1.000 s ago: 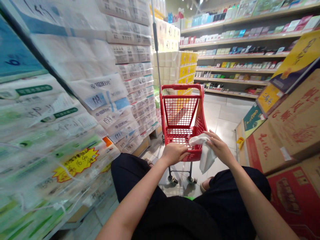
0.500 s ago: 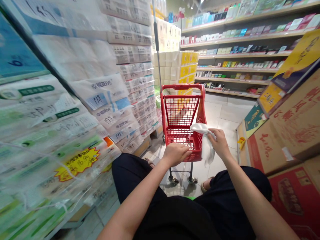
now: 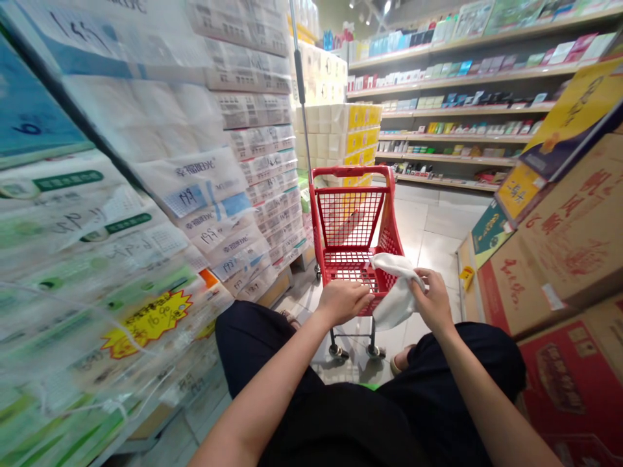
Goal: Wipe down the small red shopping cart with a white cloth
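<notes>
A small red shopping cart (image 3: 392, 224) with a mesh basket stands on its wheels right in front of me, between my knees. My left hand (image 3: 344, 302) is closed over the near rim of the basket; its fingertips point right. A white cloth (image 3: 396, 298) hangs from my right hand (image 3: 432, 299), pinched between thumb and fingers at the cart's near right corner. One end of the cloth lies over the right part of the basket, while the rest droops outside it and covers that corner.
Tall stacks of wrapped tissue packs (image 3: 233, 240) line the left side, with a yellow price tag (image 3: 146, 324) on one. Cardboard cartons (image 3: 574, 227) crowd the right. Behind the cart are yellow-and-white packs (image 3: 360, 133) and product shelves (image 3: 452, 110). A thin pole (image 3: 299, 71) rises behind the cart.
The cloth has spread wider and swung left across the cart's near right corner as my right hand moved slightly right and down. My left hand stays on the rim.
</notes>
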Demonstrator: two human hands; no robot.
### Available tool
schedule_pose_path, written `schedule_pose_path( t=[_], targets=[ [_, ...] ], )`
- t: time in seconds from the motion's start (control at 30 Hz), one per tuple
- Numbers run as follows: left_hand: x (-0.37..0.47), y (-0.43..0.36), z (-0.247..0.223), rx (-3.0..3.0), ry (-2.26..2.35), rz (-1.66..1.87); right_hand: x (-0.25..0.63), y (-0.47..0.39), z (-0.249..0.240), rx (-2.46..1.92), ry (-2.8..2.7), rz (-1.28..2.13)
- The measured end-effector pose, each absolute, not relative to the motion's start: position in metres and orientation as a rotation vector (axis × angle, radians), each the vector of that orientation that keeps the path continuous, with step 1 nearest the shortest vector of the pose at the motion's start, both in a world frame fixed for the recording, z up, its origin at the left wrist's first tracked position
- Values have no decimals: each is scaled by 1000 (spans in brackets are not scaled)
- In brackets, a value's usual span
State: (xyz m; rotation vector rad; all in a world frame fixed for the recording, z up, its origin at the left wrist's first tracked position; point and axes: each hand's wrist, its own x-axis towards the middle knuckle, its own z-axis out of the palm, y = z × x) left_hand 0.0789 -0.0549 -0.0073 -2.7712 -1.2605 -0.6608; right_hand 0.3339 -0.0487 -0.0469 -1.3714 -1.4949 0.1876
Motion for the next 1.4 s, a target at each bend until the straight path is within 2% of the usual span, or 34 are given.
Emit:
schedule_pose_path(
  t=[0.23,0.57,1.03,1.4],
  targets=[
    [76,-56,-8,-2766,-1235,-635,357,17,-23,-1465,-1557,227],
    [72,-57,-7,-2774,-1232,-626,345,83,-10,-1524,-1601,66],
    [70,-57,-14,-2726,-1230,-678,326,-32,-26,-1412,-1683,97],
    [78,-61,-12,-2753,-1223,-576,271,-92,-13,-1655,-1918,-125]
  ],
)
